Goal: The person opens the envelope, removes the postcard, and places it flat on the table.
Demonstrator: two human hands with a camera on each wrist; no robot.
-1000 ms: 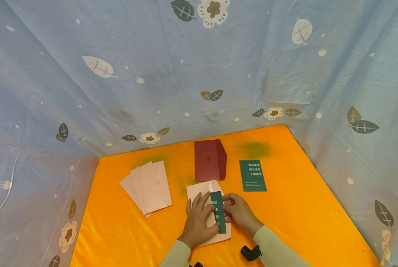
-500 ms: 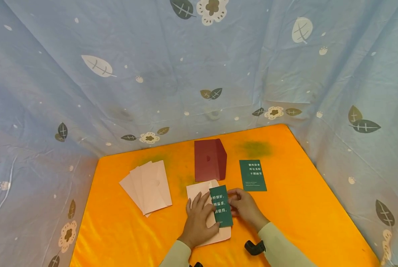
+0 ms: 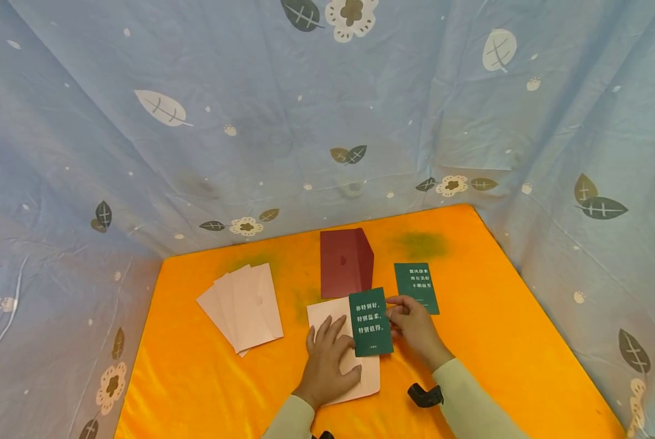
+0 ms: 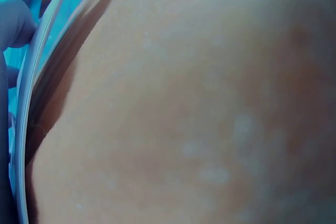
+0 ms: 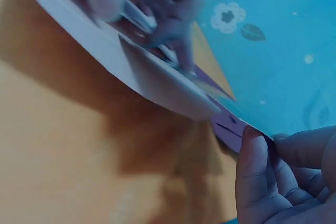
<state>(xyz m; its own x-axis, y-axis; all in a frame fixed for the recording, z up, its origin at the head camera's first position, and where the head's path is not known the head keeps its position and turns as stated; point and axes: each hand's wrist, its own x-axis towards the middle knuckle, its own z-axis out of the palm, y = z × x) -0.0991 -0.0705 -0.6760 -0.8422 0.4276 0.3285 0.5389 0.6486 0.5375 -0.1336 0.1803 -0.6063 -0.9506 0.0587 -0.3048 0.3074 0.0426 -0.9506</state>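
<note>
My left hand (image 3: pixel 327 363) lies with spread fingers on a pale pink envelope (image 3: pixel 368 381) at the front middle of the table. At the envelope's right side, my right hand (image 3: pixel 418 329) pinches the edge of a dark green card (image 3: pixel 370 341) with white printed characters. In the head view the card overlaps the envelope and sticks out past its right edge. The right wrist view has thumb and fingers on the card's corner (image 5: pixel 257 131), with the envelope (image 5: pixel 157 85) edge-on behind. The left wrist view catches the envelope's edge (image 4: pixel 25 93) beside the left thumb (image 4: pixel 16 24).
A maroon envelope (image 3: pixel 338 262), flap to the right, lies beyond the hands. Several pink envelopes (image 3: pixel 256 311) are fanned out at the left. Another green card (image 3: pixel 412 277) lies at the right, partly behind my right hand. Blue patterned curtain (image 3: pixel 283 122) surrounds the orange-covered table (image 3: pixel 196 390).
My right hand has drawn the green card rightward and away, so its full face now shows; earlier only a strip was visible at the envelope. The left hand has stayed in place.
</note>
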